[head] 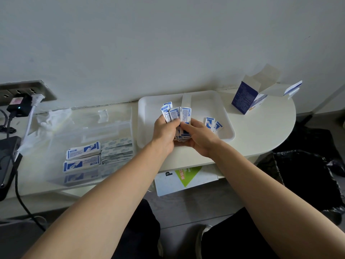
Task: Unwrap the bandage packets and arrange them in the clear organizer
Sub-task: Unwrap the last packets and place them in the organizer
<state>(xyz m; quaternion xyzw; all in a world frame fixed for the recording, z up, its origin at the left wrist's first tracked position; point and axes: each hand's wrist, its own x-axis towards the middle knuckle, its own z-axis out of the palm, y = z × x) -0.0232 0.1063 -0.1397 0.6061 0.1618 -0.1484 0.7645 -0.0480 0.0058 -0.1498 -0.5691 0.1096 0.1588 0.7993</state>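
Observation:
Both hands hold a bundle of blue-and-white bandage packets (177,114) over the white tray (224,116). My left hand (165,132) grips the bundle from the left, and my right hand (198,137) grips it from the right and below. Two loose packets (213,124) lie in the tray to the right of my hands. The clear organizer (89,131) sits on the table to the left. It holds two stacks of blue-printed packets (82,157) and a stack of paler bandages (117,150).
An opened blue bandage box (246,100) stands at the table's back right, with a flap or leaflet (293,89) beside it. Crumpled clear wrap (50,118) lies at the back left. A wall socket with plugs (20,101) is at far left. A black bin bag (306,176) stands to the right.

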